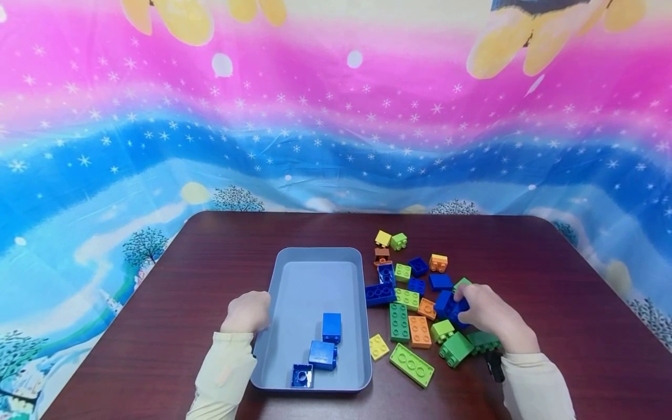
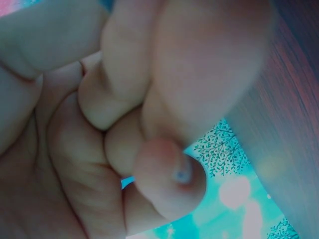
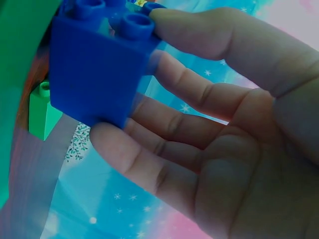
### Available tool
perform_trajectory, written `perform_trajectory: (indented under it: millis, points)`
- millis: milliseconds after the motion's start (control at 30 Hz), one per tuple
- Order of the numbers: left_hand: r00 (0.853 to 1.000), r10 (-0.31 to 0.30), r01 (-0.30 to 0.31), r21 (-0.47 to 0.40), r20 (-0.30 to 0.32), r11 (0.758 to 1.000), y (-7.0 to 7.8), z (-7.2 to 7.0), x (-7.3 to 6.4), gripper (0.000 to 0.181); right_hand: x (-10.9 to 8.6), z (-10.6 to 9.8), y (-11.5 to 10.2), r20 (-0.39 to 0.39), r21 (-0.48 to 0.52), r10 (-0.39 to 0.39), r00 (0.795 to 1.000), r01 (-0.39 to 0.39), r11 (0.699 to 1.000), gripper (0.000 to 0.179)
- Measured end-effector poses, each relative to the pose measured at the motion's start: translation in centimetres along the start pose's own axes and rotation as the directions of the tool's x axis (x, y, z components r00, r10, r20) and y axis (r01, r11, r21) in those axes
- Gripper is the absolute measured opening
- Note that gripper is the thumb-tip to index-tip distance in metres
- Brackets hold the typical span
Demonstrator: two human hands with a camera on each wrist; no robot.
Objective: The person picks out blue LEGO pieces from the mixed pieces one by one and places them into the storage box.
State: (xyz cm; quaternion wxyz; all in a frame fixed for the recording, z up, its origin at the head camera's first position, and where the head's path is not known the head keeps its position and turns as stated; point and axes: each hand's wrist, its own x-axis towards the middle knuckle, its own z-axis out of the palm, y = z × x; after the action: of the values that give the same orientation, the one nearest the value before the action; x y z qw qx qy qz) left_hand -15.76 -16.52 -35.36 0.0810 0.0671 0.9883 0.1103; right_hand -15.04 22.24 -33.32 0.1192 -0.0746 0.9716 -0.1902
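My right hand (image 1: 493,312) pinches a tall blue toy brick (image 3: 92,74) at the right of a pile of loose bricks. In the right wrist view its thumb is at the studded top and a fingertip touches the lower edge. My left hand (image 1: 247,311) is beside the left wall of a grey-blue tray (image 1: 318,254). Its fingers (image 2: 119,74) are curled, with nothing visible between them; whether they touch the tray I cannot tell. Inside the tray lie a blue brick (image 1: 331,326), a second blue brick (image 1: 321,354) and a small dark blue brick (image 1: 301,376).
Right of the tray spread several bricks: a long blue one (image 1: 380,294), a dark green one (image 1: 399,322), an orange one (image 1: 419,331) and a lime one (image 1: 412,365). A small black object (image 1: 494,366) is by the right sleeve. A printed cloth (image 1: 336,116) hangs behind the dark table (image 1: 231,245).
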Motion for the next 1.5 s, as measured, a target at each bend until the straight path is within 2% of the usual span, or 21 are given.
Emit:
perform_trajectory:
  millis: [1000, 1500]
  points:
    - [1.0, -0.01, 0.01, 0.008, 0.022, 1.0, -0.1, 0.1, 0.2, 0.032, -0.5, 0.0, -1.7, -0.062, -0.014, -0.05, 0.997, 0.049, 0.999, 0.023]
    - [1.0, -0.008, 0.008, 0.0, 0.016, 1.0, -0.1, 0.1, 0.1, 0.034, -0.6, 0.1, -2.3, -0.134, -0.001, -0.082, 0.988, 0.083, 0.997, 0.025]
